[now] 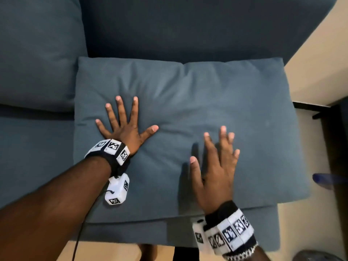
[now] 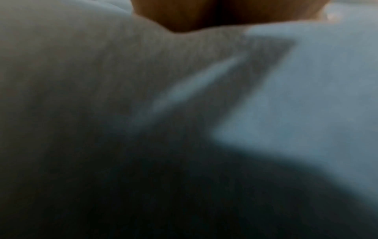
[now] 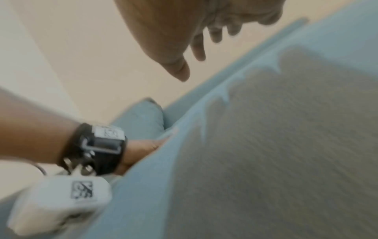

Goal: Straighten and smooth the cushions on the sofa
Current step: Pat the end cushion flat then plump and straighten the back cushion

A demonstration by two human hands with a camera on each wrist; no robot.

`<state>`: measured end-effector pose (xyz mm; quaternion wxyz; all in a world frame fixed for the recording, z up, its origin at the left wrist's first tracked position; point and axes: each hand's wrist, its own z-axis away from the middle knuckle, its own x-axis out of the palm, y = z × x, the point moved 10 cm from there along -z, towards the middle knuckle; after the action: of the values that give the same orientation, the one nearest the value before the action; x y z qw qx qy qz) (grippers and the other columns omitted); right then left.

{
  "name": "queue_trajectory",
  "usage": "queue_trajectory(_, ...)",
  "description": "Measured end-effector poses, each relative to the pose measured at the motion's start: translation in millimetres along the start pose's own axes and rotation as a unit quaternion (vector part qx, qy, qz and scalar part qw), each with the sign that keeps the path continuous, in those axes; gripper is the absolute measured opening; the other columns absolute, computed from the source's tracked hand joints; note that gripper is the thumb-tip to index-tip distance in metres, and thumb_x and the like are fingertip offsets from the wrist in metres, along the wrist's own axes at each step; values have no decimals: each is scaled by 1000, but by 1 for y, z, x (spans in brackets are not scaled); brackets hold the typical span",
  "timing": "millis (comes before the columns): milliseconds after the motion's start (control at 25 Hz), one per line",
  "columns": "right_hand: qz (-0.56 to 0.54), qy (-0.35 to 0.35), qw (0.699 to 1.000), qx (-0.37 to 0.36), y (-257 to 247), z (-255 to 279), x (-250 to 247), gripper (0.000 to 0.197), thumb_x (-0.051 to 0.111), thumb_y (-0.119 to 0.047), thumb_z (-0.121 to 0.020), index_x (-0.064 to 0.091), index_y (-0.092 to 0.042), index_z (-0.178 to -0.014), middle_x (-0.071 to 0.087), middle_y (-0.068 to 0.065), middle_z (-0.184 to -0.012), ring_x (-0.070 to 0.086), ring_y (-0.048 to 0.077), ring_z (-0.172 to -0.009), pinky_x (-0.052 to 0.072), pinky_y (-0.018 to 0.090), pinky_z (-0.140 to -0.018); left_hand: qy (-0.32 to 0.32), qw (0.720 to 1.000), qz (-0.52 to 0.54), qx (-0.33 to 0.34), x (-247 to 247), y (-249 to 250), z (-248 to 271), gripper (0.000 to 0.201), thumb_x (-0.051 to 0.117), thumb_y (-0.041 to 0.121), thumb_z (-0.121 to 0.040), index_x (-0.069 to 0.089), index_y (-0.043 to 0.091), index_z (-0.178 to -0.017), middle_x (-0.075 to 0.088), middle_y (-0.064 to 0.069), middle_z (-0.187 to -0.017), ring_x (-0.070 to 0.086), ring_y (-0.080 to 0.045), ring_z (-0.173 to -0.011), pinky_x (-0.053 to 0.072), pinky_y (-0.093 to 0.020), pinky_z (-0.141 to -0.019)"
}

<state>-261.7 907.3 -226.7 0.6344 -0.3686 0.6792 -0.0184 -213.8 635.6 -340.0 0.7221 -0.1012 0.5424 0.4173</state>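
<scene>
A blue-grey cushion (image 1: 188, 95) lies flat on the sofa seat (image 1: 33, 147), creased across its middle. My left hand (image 1: 124, 125) presses flat on the cushion's left part with fingers spread wide. My right hand (image 1: 216, 166) is open with straight fingers over the cushion's front right part and throws a shadow to its left. In the right wrist view the right hand (image 3: 174, 40) hangs a little above the cushion (image 3: 286, 145), and the left hand (image 3: 143, 150) sinks into the fabric. The left wrist view is blurred: only my left hand (image 2: 204, 14) and folded cushion fabric (image 2: 306, 97) show.
A second blue cushion (image 1: 37, 53) leans against the dark sofa back (image 1: 188, 25) at the left. Beige floor (image 1: 320, 63) and a dark furniture frame (image 1: 320, 110) lie to the right of the sofa. A blurred blue object (image 1: 329, 180) sits at the right edge.
</scene>
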Motion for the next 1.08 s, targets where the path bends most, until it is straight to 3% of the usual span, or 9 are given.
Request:
queue_trajectory(120,-73,158,982,-76,-32,36,-48,72,64,-31,-94,33,-16,-157,12,14,-171,10,43,-158,8,65,-124,21,1000,4,15,-10,1,9,99,20,98,-71,-23,56,-150,-34,6,-164,-27,-30,-153,-10,-72,-114)
queue_trajectory(240,121,-67,986,-96,-16,62,56,82,51,-53,-100,10,-27,-166,-3,6,-174,2,36,-160,22,73,-118,44,998,-9,45,-19,-1,28,85,22,89,-81,-19,60,-150,-32,9,-165,-24,-28,-154,-9,-68,-116)
queue_trajectory(320,162,-147,975,-45,1,71,89,78,42,-58,-102,11,-26,-166,-3,5,-175,0,33,-161,23,71,-117,65,995,-24,70,-20,-3,36,77,23,81,-89,-16,60,-151,-28,8,-167,-21,-26,-155,-6,-66,-119)
queue_trajectory(440,6,0,999,-42,-29,45,21,69,42,-50,-104,26,-16,-162,4,15,-173,3,36,-160,2,62,-125,88,990,-38,101,-21,-11,46,66,20,71,-99,-12,56,-154,-22,7,-169,-18,-24,-156,-5,-62,-123)
queue_trajectory(560,-43,195,979,36,21,29,-52,73,49,-38,-102,20,-3,-159,6,24,-169,6,42,-159,3,62,-126,113,985,-43,122,-21,-20,56,66,20,67,-98,-5,53,-157,-17,8,-170,-12,-23,-157,-2,-61,-123)
queue_trajectory(680,87,35,975,201,81,25,2,76,28,-58,-102,-3,-29,-165,-4,8,-174,-2,32,-160,9,72,-121,124,984,-47,117,-17,-37,73,68,23,66,-98,-1,50,-159,-15,8,-170,-10,-24,-158,2,-64,-123)
queue_trajectory(760,91,-14,969,228,77,23,17,77,24,-59,-99,1,-28,-166,-5,7,-174,-7,34,-160,6,73,-121,137,985,-35,95,-15,-54,84,70,24,68,-97,3,47,-160,-12,6,-171,-9,-26,-158,7,-64,-122)
queue_trajectory(960,-55,116,990,-63,-74,9,-28,76,54,-45,-99,24,-13,-160,9,24,-169,2,41,-159,-2,59,-125,140,989,26,46,0,-91,105,76,29,70,-94,8,42,-162,-11,4,-171,-8,-26,-158,12,-61,-123)
queue_trajectory(1080,154,-91,972,-154,-99,29,93,78,40,-63,-101,16,-26,-165,4,12,-173,6,37,-159,13,74,-120,133,987,83,23,9,-120,116,83,34,72,-91,2,42,-162,-13,6,-171,-2,-26,-158,21,-57,-121)
